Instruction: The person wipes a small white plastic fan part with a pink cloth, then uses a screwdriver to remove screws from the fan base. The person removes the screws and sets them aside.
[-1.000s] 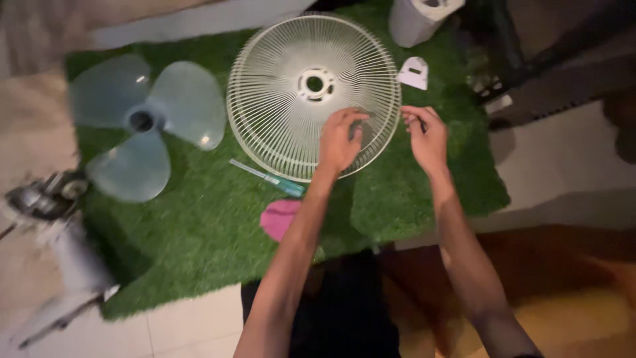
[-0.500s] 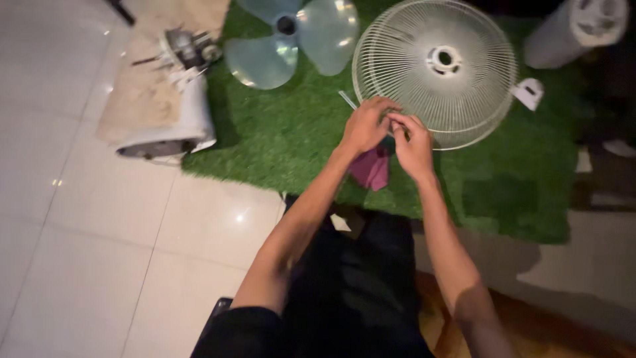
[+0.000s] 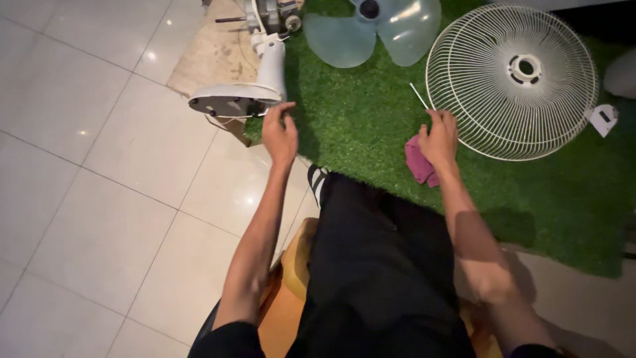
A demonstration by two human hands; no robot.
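Note:
My left hand (image 3: 279,132) is stretched out to the left with its fingers apart. Its fingertips are at the rim of a white fan base (image 3: 232,101), which lies on its side at the edge of the green turf mat (image 3: 358,126). My right hand (image 3: 438,136) rests on the mat, back up and fingers curled down. It lies partly over a pink cloth (image 3: 417,164), just below the end of a thin pale tool (image 3: 419,96). What its fingers hold is hidden. A round white fan grille (image 3: 513,76) lies flat to its right.
A translucent fan blade (image 3: 371,30) lies at the top of the mat, with the fan motor (image 3: 271,12) above the base on a beige board. A small white part (image 3: 604,119) sits by the grille's right edge. Glossy floor tiles (image 3: 86,166) spread to the left.
My hands, which were together over the pink cloth, have parted. The left hand has swung out to the fan base and the right hand has stayed by the cloth. The view has shifted left.

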